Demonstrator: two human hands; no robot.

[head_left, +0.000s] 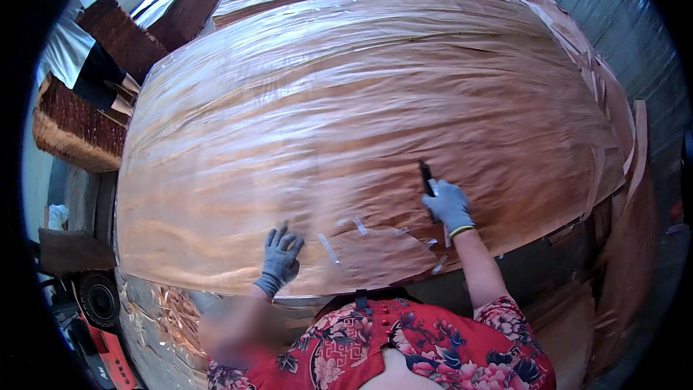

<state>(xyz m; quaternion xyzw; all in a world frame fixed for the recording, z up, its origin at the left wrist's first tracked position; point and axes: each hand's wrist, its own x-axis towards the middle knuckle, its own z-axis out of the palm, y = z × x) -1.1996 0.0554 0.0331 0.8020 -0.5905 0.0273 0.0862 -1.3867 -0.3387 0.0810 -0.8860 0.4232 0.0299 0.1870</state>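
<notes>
Sheet: large thin wood veneer sheet (346, 123), reddish-brown, spread over a stack on the bench (534, 260), near edge just in front of the body.
Left hand (280, 256): grey-gloved, fingers spread flat on the veneer near its front edge, pressing down, gripping nothing.
Right hand (449, 206): grey-gloved, grip closed around a dark slim tool (426, 177), seemingly a knife or tape holder, tip pointing away along the grain; exact kind cannot be told.
Patch area: curved seam of a rounded veneer patch (375, 253) between the two hands, held by short pale tape strips (328, 248), more strips near the right wrist.
Doing it well: keep the flat palm close to the seam so the thin sheet stays down; move the tool along the grain, not across, since a split seems likely there; press lightly; keep left fingers clear of the tool's path.
Risk: brittle edge near the front likely to crack if lifted or buckled.
Packages, labels, signs: none readable on the sheet; only plain whitish tape strips, small rectangles, low centre.
Surroundings: darker brown veneer stacks (123, 36) upper left; ragged veneer scraps (613, 137) along the right edge; red machine part with black wheel (97, 300) lower left; another person's dark sleeve (97, 72) far left.
</notes>
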